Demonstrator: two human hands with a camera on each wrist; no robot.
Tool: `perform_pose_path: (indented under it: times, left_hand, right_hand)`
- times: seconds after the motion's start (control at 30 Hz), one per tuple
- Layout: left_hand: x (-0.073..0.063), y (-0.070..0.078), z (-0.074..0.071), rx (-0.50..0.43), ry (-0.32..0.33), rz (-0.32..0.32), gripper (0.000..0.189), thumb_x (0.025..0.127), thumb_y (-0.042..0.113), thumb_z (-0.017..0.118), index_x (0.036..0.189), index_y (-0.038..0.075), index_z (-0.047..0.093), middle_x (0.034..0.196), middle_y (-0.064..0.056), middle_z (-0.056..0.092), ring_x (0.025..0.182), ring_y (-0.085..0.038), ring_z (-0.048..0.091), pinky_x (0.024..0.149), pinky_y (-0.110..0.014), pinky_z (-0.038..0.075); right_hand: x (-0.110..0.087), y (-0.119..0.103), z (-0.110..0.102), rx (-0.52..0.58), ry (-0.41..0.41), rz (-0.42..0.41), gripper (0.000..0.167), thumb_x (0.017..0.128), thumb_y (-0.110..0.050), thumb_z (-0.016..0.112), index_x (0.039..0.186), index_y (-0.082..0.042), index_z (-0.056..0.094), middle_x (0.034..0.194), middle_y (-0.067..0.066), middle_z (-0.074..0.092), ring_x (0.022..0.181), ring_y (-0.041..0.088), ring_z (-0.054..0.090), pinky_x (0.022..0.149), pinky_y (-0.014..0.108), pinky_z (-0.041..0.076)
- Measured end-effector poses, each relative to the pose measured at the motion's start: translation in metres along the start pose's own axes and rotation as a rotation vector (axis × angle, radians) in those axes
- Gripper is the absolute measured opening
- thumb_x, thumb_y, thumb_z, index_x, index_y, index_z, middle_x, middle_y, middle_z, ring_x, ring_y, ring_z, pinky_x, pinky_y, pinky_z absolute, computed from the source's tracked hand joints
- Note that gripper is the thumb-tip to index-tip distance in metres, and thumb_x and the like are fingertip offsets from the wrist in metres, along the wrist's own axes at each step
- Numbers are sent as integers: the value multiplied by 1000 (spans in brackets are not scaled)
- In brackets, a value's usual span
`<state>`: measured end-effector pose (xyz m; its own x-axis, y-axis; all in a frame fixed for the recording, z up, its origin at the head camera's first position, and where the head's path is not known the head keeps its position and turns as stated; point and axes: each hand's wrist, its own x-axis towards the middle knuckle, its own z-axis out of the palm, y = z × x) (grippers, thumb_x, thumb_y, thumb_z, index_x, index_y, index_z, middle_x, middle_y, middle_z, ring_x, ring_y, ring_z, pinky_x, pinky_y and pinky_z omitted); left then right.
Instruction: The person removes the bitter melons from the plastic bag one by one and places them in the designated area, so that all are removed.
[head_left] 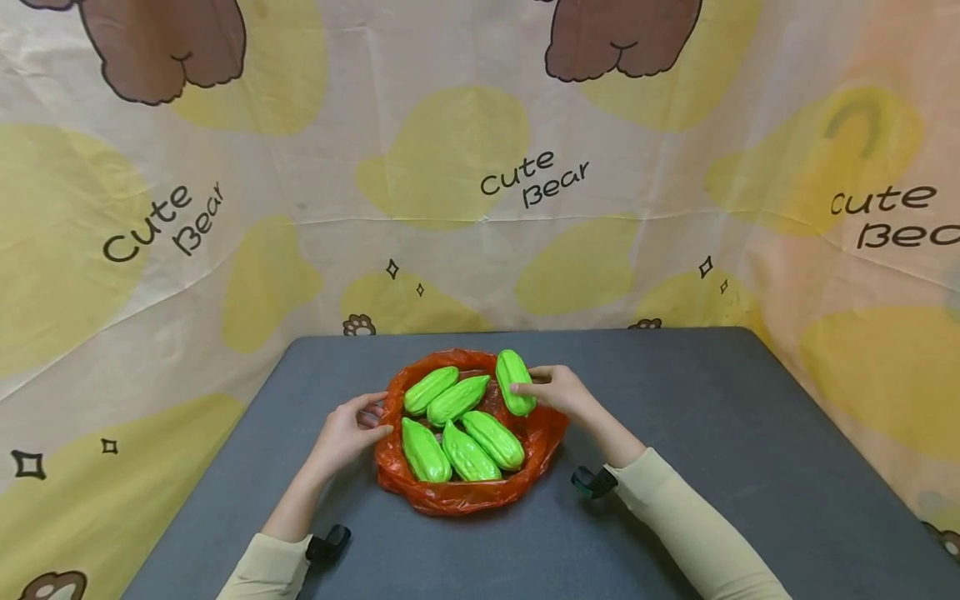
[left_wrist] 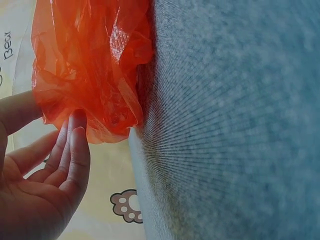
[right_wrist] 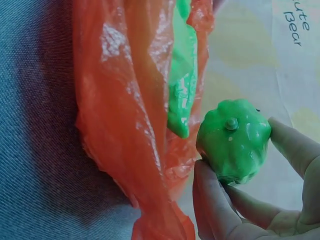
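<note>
A red plastic bag (head_left: 465, 500) stands on the table with its mouth spread wide and its rim rolled down. Several bright green, ridged bitter melons (head_left: 471, 400) lie inside it. At the bag's far right side, my right hand (head_left: 558, 390) pinches one more bitter melon (head_left: 513, 375) between thumb and fingers. The right wrist view shows this bitter melon (right_wrist: 235, 142) end-on, raised beside the bag (right_wrist: 115, 100). On the left, my left hand (head_left: 348, 429) holds the bag's rim; in the left wrist view its fingers (left_wrist: 77, 155) touch the red plastic, and the thumb is partly hidden behind it.
The bag rests on a dark grey table (head_left: 675, 400). Behind the table hangs a cream and yellow cloth (head_left: 450, 167) printed with bears and lettering. A black wrist strap (head_left: 330, 546) sits on the left wrist, another strap (head_left: 592, 482) on the right.
</note>
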<state>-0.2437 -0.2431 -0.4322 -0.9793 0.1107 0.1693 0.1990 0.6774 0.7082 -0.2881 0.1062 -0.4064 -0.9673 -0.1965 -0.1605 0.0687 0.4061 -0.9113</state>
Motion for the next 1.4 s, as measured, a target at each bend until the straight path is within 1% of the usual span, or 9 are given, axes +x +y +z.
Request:
perform_pose_path:
  times: [0.2,0.33,0.43,0.57,0.77,0.9,1.07,1.23,1.4]
  left_hand:
    - [0,1,1,2,18,-18,51,80,12,74,127,3,58,100,-12,66,85,-21,64,71,-31,52]
    - [-2,2,2,1,31,-27,49,80,12,74,125,1,59,100,-13,66,85,-22,64,72,-31,53]
    - [-2,3,2,5,38,-46,47,80,12,74,123,-1,60,100,-14,66,84,-22,64,72,-30,53]
    - [-1,5,2,-7,39,-70,46,80,12,75,122,-1,61,100,-14,67,85,-22,64,73,-29,53]
    - [-1,5,1,-29,33,-87,46,81,12,74,122,-2,61,101,-16,67,87,-23,64,74,-30,53]
    - [-1,4,1,-29,30,-101,45,81,12,73,122,-1,61,101,-15,67,86,-21,64,72,-27,52]
    - [-1,2,1,-29,29,-96,44,81,12,73,122,-1,62,100,-15,67,85,-20,63,71,-25,51]
    - [-1,1,1,-30,27,-98,44,80,11,73,121,-1,62,99,-15,67,84,-19,63,70,-24,51]
    - [0,1,-1,-35,21,-89,44,81,11,73,121,-2,62,99,-16,67,85,-20,63,69,-24,50]
  right_hand:
    - [-5,-3,-7,27,-18,-5,67,85,-33,70,137,2,46,132,20,54,114,29,58,92,41,50]
    - [-7,-5,-12,19,-18,-16,67,85,-36,70,136,1,47,133,19,53,113,29,59,92,41,50]
    - [-9,-6,-16,16,-12,-17,67,84,-37,70,136,0,48,132,18,55,112,29,59,92,42,50]
    - [-13,-9,-22,2,-11,-37,69,85,-38,69,137,1,46,133,20,54,114,31,58,93,45,48]
    - [-17,-10,-29,41,-13,-60,70,85,-36,69,138,2,44,135,21,52,118,32,55,97,48,45]
    - [-19,-9,-34,63,-22,-77,70,86,-35,68,138,5,42,134,23,51,118,32,56,97,46,45]
    - [-21,-9,-38,71,-18,-80,71,86,-34,68,138,6,41,134,25,51,116,31,58,95,43,48]
    - [-23,-10,-42,51,-7,-90,70,86,-34,69,137,7,43,131,25,53,113,29,60,91,38,50]
    - [-26,-11,-47,48,1,-97,69,86,-34,68,137,5,44,131,24,54,113,29,59,93,41,49]
